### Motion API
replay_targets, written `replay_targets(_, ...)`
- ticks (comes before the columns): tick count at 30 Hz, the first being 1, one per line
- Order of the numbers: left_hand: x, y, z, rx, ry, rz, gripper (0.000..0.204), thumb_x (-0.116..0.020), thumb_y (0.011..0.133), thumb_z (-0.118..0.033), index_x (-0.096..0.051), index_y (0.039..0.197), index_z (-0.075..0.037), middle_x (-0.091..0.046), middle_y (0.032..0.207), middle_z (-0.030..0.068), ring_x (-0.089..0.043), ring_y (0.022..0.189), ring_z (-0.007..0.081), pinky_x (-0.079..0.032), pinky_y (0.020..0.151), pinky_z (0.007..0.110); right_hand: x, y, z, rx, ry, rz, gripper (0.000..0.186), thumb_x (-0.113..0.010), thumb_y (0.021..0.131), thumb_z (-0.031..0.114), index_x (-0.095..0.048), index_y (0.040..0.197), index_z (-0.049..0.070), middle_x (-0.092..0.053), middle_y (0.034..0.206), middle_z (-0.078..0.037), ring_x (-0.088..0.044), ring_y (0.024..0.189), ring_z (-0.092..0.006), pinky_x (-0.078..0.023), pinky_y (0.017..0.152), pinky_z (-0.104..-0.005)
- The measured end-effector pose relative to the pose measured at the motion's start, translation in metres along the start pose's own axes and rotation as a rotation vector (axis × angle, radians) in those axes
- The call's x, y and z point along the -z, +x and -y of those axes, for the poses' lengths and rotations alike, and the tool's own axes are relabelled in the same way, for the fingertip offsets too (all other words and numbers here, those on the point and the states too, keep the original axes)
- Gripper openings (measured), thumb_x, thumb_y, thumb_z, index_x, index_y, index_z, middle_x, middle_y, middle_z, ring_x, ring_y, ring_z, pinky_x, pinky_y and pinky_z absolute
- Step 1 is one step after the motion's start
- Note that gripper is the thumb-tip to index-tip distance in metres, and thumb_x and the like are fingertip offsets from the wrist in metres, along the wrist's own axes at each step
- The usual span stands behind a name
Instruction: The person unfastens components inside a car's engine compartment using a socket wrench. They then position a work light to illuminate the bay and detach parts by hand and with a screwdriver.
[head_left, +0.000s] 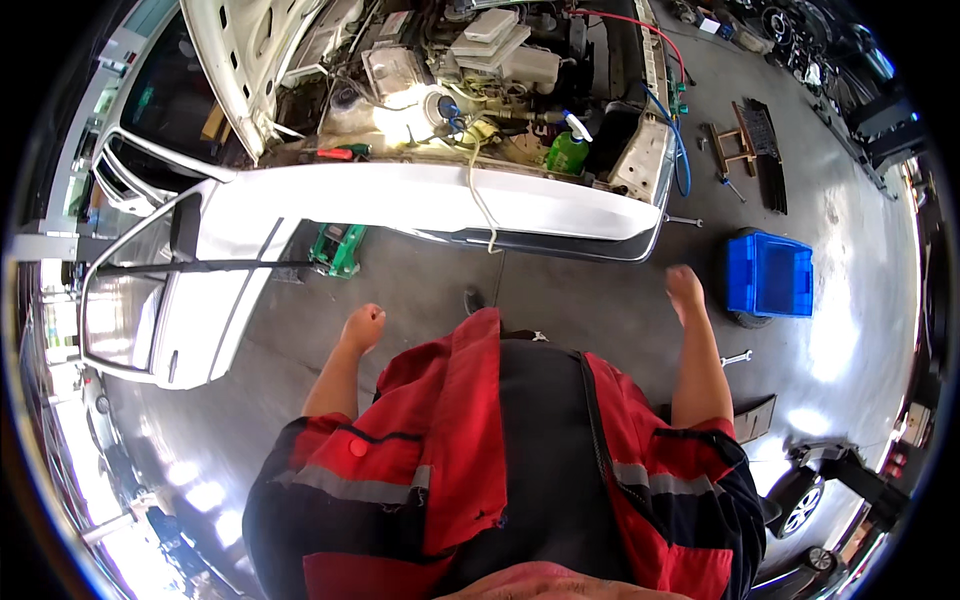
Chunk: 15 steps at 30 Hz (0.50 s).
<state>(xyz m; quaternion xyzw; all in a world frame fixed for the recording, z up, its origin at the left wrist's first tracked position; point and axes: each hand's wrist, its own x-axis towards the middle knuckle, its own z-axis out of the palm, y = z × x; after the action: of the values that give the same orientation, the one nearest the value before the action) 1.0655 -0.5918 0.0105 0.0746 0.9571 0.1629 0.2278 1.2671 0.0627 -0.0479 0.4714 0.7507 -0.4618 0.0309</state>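
Observation:
My left hand (364,327) hangs to the left of my body, its fingers curled in and nothing showing in them. On the other side my right hand (685,288) is held forward, also closed, with no object sticking out of it. Both hands are apart from the white car (400,195), which stands in front with its hood raised and its engine bay (400,90) lit by a bright lamp. A green spray bottle (568,148) with a white trigger stands in the bay. A red-handled tool (340,153) lies on the fender's inner edge.
Right of the car, a blue plastic bin (783,275) sits on a tyre. Wrenches (736,357) and a wooden frame (735,150) are nearby. A green jack (338,250) stands under the car's side, by the open door (190,300). Red hose (655,30) and blue hose (684,150) hang at the front.

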Motion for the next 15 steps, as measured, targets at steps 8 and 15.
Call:
replay_targets(8,0.085,0.1,0.058,0.005,0.129,0.041,0.033,-0.052,0.09,-0.031,-0.066,0.102,-0.004,-0.067,0.103,0.0211,-0.063,0.099,0.0391,-0.049,0.086,0.045,-0.127,-0.048,0.216,0.445,-0.074,0.125,0.037,-0.055,0.091,0.027,-0.061,0.114,-0.003,-0.066,0.105,-0.022,-0.063,0.099,-0.0364,-0.048,0.088,-0.0393)
replay_targets(15,0.156,0.185,0.057,-0.059,0.08,-0.097,0.03,-0.053,0.093,-0.03,-0.066,0.101,-0.004,-0.067,0.094,0.0223,-0.065,0.093,0.0386,-0.051,0.081,0.042,-0.154,-0.024,0.286,0.557,-0.044,0.154,0.028,-0.057,0.092,0.021,-0.059,0.108,-0.002,-0.066,0.092,-0.016,-0.063,0.084,-0.0263,-0.048,0.078,-0.0343)
